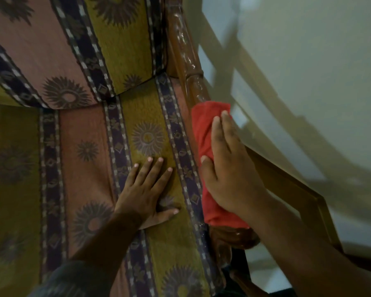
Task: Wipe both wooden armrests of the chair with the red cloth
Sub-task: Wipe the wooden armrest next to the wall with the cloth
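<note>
The chair's right wooden armrest point(193, 80) runs from the top centre down to a rounded front end. The red cloth point(204, 133) is draped over its front half. My right hand point(227, 168) lies on top of the cloth, fingers wrapped over it and the armrest, thumb on the inner side. My left hand point(150, 189) rests flat on the patterned seat cushion point(84, 168), fingers spread, holding nothing. The left armrest is out of view.
The patterned back cushion point(73, 50) rises at the top left. A pale wall point(298, 61) stands close along the right of the armrest. A wooden frame piece point(298, 189) sits between my right arm and the wall.
</note>
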`<control>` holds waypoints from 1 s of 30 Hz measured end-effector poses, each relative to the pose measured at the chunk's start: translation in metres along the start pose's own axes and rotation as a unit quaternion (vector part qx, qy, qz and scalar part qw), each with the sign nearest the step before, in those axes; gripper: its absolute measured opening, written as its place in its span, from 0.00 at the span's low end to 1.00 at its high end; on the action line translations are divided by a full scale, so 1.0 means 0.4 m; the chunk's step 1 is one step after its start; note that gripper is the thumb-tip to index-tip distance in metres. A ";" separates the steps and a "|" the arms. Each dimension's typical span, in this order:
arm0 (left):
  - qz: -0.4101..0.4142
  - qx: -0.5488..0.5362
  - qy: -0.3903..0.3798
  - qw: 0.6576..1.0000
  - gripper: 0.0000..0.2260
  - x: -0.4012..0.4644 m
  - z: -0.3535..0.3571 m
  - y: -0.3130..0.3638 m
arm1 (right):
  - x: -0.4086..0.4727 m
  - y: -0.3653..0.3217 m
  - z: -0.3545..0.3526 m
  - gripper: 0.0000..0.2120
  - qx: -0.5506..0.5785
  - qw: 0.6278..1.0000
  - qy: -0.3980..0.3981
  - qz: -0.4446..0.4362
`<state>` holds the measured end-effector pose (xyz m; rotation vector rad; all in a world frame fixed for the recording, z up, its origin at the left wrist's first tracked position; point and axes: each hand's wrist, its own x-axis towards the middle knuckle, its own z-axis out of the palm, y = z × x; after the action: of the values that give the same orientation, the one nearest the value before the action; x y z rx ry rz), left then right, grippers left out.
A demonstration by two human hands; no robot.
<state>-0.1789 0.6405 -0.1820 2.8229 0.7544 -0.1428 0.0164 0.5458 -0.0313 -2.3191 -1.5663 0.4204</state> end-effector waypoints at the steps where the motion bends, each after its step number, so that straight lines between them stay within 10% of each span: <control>1: 0.000 -0.001 -0.002 1.000 0.48 -0.001 0.000 -0.002 | -0.003 -0.002 0.001 0.34 0.035 0.999 0.005 0.021; 12: 0.013 -0.013 0.033 0.999 0.48 0.004 0.021 -0.008 | 0.098 -0.009 -0.024 0.34 -0.194 0.972 -0.041 -0.125; 20: 0.017 -0.012 0.005 1.000 0.50 0.014 -0.005 -0.013 | 0.116 -0.018 -0.006 0.34 0.053 0.995 0.019 0.079; 30: -0.012 0.080 0.001 0.997 0.54 0.242 -0.087 -0.255 | 0.225 -0.025 -0.029 0.36 -0.260 0.956 -0.050 -0.123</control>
<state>-0.1452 0.7815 -0.1811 2.9657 0.8122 -0.2143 0.0450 0.6323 -0.0227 -2.4352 -2.2012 0.0634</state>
